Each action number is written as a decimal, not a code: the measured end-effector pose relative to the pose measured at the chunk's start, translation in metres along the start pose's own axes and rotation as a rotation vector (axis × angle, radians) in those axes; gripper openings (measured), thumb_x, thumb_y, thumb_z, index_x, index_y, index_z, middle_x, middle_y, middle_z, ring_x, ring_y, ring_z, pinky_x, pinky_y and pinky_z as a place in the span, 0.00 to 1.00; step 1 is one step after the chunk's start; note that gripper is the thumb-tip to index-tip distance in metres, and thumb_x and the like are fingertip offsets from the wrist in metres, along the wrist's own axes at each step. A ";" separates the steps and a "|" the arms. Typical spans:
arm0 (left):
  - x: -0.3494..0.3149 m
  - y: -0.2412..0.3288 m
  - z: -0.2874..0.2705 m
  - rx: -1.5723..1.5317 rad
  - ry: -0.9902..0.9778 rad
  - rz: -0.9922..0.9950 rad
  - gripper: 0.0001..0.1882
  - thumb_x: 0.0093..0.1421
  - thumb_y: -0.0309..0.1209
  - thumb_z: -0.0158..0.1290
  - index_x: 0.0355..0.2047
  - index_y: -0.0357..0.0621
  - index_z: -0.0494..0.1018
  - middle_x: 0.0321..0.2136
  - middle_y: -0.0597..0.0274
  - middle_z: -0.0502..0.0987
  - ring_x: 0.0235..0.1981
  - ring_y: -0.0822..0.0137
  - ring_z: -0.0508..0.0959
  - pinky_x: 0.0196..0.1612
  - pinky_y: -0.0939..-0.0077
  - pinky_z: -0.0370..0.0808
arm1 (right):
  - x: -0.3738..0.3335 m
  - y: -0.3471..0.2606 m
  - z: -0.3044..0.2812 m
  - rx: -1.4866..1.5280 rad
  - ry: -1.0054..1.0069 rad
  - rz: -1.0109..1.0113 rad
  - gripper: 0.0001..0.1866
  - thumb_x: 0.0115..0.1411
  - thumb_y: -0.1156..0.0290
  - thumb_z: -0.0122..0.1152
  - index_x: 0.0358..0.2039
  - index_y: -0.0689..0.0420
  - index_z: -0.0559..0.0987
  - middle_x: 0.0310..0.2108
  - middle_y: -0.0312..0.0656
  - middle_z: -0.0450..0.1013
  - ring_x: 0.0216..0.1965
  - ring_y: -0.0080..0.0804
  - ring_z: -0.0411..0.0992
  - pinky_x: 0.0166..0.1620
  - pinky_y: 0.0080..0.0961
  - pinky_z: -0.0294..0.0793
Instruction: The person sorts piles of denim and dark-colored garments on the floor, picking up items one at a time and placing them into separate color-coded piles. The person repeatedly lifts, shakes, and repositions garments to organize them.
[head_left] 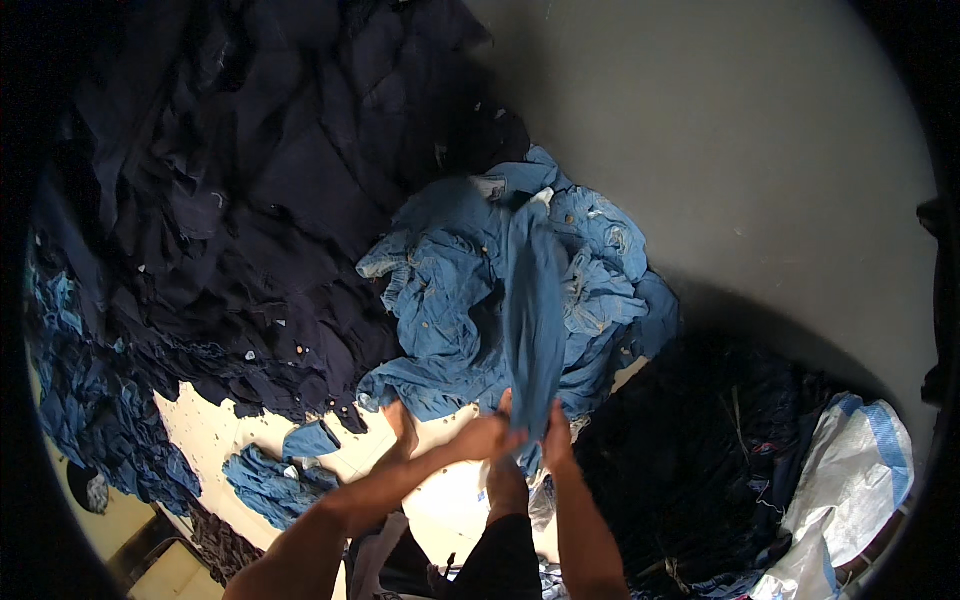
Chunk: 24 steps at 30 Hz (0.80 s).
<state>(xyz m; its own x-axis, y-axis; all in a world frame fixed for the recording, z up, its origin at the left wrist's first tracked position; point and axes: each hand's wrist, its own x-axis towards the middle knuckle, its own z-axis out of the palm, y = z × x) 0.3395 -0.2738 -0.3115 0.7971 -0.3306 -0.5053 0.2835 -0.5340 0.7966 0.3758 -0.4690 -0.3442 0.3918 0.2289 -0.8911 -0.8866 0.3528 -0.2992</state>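
A long piece of blue denim cloth (534,310), perhaps a garment leg or sleeve, stretches upright in front of me and is slightly blurred. My left hand (490,438) grips its lower end from the left. Close beside it, my right hand (556,440) holds the same end from the right. Behind the cloth lies a heap of crumpled blue denim garments (440,300), with pale seams and a few buttons showing. Whether the held piece is joined to a garment in that heap I cannot tell.
A tall mound of dark navy garments (260,200) rises at the left against a grey wall (720,140). Smaller blue garments (270,485) lie on the pale tiled floor (350,450). To the right are a black pile (690,460) and a white woven sack (850,480) with blue stripes.
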 end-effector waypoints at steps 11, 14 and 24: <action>-0.104 -0.034 -0.036 -1.517 0.073 -0.425 0.50 0.59 0.70 0.34 0.65 0.38 0.53 0.60 0.48 0.63 0.59 0.57 0.67 0.63 0.61 0.59 | -0.066 -0.005 0.118 -1.037 0.102 -0.661 0.17 0.58 0.62 0.62 0.34 0.67 0.77 0.37 0.55 0.75 0.37 0.43 0.72 0.43 0.35 0.70; -0.045 -0.037 -0.075 -1.668 0.130 -0.430 0.57 0.53 0.72 0.41 0.65 0.32 0.50 0.60 0.45 0.63 0.59 0.51 0.66 0.62 0.58 0.61 | -0.118 0.033 0.105 -1.410 -0.070 -0.371 0.18 0.57 0.59 0.61 0.31 0.66 0.79 0.45 0.67 0.69 0.49 0.59 0.68 0.51 0.42 0.67; -0.095 0.085 -0.063 -0.684 -0.028 -0.045 0.22 0.55 0.40 0.58 0.38 0.29 0.73 0.39 0.42 0.76 0.41 0.55 0.77 0.44 0.63 0.73 | -0.105 -0.015 0.019 0.141 0.213 -0.114 0.37 0.60 0.39 0.48 0.58 0.56 0.67 0.58 0.42 0.65 0.57 0.42 0.64 0.58 0.43 0.63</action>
<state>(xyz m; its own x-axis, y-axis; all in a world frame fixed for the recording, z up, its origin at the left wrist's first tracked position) 0.3209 -0.2389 -0.1748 0.7652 -0.3441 -0.5441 0.5964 0.0605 0.8004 0.3521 -0.4811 -0.2393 0.4130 -0.0102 -0.9107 -0.7909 0.4918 -0.3642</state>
